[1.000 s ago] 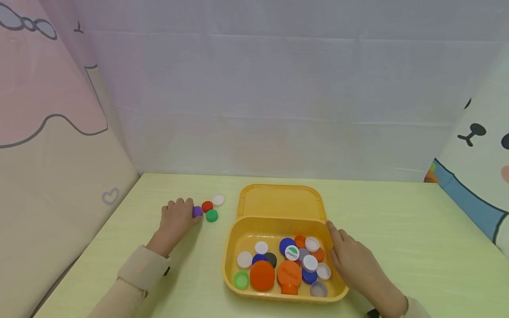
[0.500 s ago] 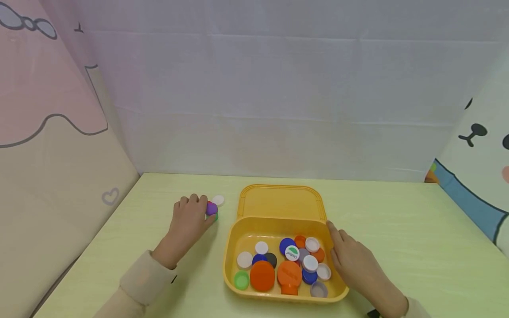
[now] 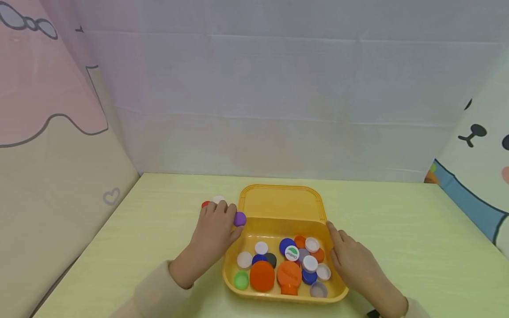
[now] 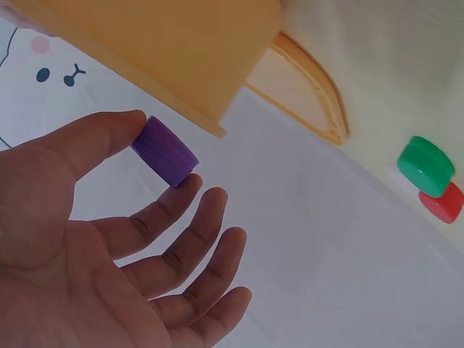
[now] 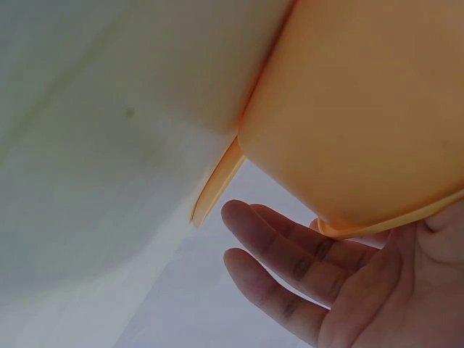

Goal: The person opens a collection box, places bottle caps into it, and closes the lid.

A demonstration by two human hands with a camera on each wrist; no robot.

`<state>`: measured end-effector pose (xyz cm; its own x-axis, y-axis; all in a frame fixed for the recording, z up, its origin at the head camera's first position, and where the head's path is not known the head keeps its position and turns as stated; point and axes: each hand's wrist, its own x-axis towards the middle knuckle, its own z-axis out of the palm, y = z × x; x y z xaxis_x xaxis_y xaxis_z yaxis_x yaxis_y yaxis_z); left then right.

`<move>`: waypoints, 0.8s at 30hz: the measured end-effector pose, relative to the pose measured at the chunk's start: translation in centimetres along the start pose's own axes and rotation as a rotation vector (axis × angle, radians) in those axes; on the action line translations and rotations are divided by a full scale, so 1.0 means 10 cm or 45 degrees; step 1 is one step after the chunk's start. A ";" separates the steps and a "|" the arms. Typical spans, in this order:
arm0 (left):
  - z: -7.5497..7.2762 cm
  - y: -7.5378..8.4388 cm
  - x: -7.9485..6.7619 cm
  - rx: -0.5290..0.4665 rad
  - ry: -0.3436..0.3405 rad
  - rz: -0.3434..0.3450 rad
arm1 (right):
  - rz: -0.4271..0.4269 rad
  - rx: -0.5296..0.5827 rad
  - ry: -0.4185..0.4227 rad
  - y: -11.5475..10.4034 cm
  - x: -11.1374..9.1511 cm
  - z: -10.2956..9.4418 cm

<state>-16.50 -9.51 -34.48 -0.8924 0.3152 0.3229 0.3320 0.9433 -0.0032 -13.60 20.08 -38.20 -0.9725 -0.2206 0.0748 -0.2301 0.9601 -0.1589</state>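
My left hand [image 3: 214, 229] pinches a purple bottle cap [image 3: 240, 219] between thumb and index finger, over the left back edge of a yellow plastic box [image 3: 262, 226]. In the left wrist view the purple cap [image 4: 165, 152] is clear of the table and the other fingers are spread. Inside the box lie several bottle caps, among them a large orange one [image 3: 262, 276] and a light green one [image 3: 241, 280]. My right hand [image 3: 355, 260] rests at the box's right rim, its fingers fairly straight; the right wrist view shows them beside the box wall [image 5: 348, 116].
Behind the box its yellow lid [image 3: 282, 201] lies folded back. A red cap [image 3: 205, 204] and a white cap [image 3: 218, 199] lie on the table beyond my left hand. A green cap [image 4: 426, 167], hidden in the head view, shows in the left wrist view.
My left hand has carried the purple cap rightward, from beside the loose caps to the box's left edge. The right hand and box stay put.
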 end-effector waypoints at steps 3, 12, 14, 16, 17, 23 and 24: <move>0.00 0.12 -0.01 0.004 -0.054 0.037 | -0.006 -0.004 0.014 0.00 0.00 0.00; 0.11 0.35 0.02 -0.003 -0.283 0.125 | -0.025 -0.012 0.045 0.01 0.00 0.01; 0.14 0.38 0.02 -0.012 -0.314 0.142 | -0.032 -0.013 0.055 0.01 0.00 0.01; 0.17 0.40 0.03 -0.024 -0.322 0.160 | -0.034 -0.016 0.057 0.01 0.00 0.01; 0.18 0.40 0.03 -0.029 -0.320 0.170 | -0.036 -0.017 0.058 0.01 0.00 0.01; 0.25 0.42 0.03 -0.022 -0.318 0.198 | -0.045 -0.019 0.093 0.01 -0.01 0.02; 0.26 0.42 0.04 -0.018 -0.324 0.195 | -0.045 -0.019 0.095 0.01 -0.01 0.02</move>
<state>-16.24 -5.16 -36.85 -0.8788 0.4718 0.0717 0.4716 0.8816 -0.0200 -13.57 20.19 -38.39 -0.9581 -0.2417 0.1536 -0.2632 0.9545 -0.1401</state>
